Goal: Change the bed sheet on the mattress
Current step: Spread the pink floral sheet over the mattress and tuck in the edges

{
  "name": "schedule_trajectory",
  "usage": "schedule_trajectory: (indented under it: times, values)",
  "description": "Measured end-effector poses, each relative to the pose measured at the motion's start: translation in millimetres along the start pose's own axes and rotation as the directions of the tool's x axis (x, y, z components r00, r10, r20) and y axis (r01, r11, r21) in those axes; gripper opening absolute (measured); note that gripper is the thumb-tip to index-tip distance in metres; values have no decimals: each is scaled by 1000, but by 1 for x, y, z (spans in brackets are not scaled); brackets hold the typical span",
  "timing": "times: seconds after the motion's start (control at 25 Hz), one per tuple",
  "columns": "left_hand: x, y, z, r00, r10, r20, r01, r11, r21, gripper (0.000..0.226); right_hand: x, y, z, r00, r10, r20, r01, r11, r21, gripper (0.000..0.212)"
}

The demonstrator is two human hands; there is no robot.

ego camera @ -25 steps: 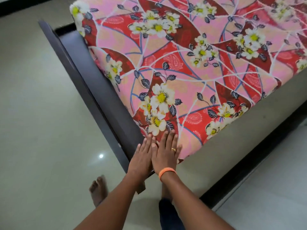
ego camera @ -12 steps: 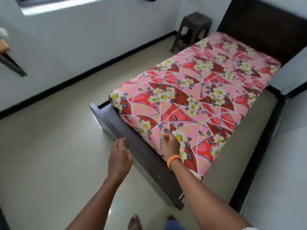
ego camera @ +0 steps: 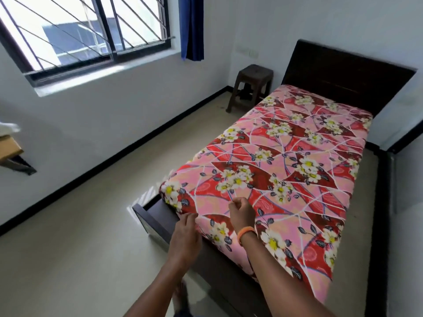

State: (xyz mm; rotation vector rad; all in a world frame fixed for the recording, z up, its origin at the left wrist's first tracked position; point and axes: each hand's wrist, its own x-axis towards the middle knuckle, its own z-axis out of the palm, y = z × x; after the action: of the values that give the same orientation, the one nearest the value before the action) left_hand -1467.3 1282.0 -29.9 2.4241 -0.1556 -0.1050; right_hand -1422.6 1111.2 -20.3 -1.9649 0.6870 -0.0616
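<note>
A pink and red floral bed sheet (ego camera: 286, 161) covers the whole mattress, which lies in a dark wooden bed frame (ego camera: 160, 216). I stand at the foot of the bed. My right hand (ego camera: 241, 213), with an orange band on its wrist, is curled into a fist on the sheet near the foot edge and appears to pinch the fabric. My left hand (ego camera: 185, 234) sits at the mattress's foot edge, fingertips touching the sheet where it drops over the side; its fingers are bent.
A dark headboard (ego camera: 343, 74) stands at the far end, with a brown plastic stool (ego camera: 251, 85) beside it. A barred window (ego camera: 87, 30) and blue curtain (ego camera: 192, 26) are on the left wall. Bare floor (ego camera: 91, 225) lies left of the bed. A shelf edge (ego camera: 9, 152) juts in at far left.
My view has lifted from the foot corner to the whole room. My hands went from lying flat side by side to apart; the right curled on the sheet, the left returned to the edge.
</note>
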Motion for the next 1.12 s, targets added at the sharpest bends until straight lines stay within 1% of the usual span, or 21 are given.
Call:
schedule_trajectory:
  times: [0.12,0.24,0.32,0.4,0.44,0.48,0.56,0.68,0.8,0.84,0.88,0.96,1.04,1.12]
  values:
    - [77,-35,-44,999,14,33,-15,999,36,49,53,-50,51,999,47,-23,-46,997,59,3]
    - [150,-66,-90,999,47,7,-48,985,165,50,92,-101,95,1000,-11,-10,12,999,46,7]
    - [201,-82,-113,998,69,11,-70,977,204,48,120,-128,127,999,-50,3,50,999,11,14]
    - [245,-98,-126,996,72,51,-80,979,186,48,141,-143,155,998,-54,29,54,999,8,16]
    - [265,-104,-129,991,89,98,-104,980,168,49,148,-150,166,999,-45,29,45,999,0,15]
    - [285,-111,-131,982,118,150,-141,977,157,48,158,-154,176,999,-34,14,34,999,-1,14]
    - [327,-119,-135,960,188,208,-213,971,108,46,178,-165,190,998,27,-54,-25,999,40,12]
    - [403,-136,-148,909,333,252,-341,940,-13,42,207,-194,219,973,111,-205,-95,992,89,4]
    - [474,-152,-172,849,418,324,-423,904,-58,40,222,-231,250,926,204,-319,-157,973,167,7]
    - [493,-157,-181,831,433,349,-443,895,-56,41,222,-240,261,921,228,-317,-183,969,165,6]
    - [510,-162,-185,822,433,370,-450,892,-44,42,224,-245,272,923,242,-299,-208,968,140,10]
    - [541,-169,-183,796,419,438,-455,890,-25,43,228,-244,295,915,307,-262,-303,951,59,27]
    - [552,-180,-167,741,407,535,-462,886,-35,45,226,-228,316,876,419,-238,-428,903,15,34]
    - [549,-193,-146,676,393,624,-468,882,-50,46,225,-210,328,830,501,-245,-525,851,-36,39]
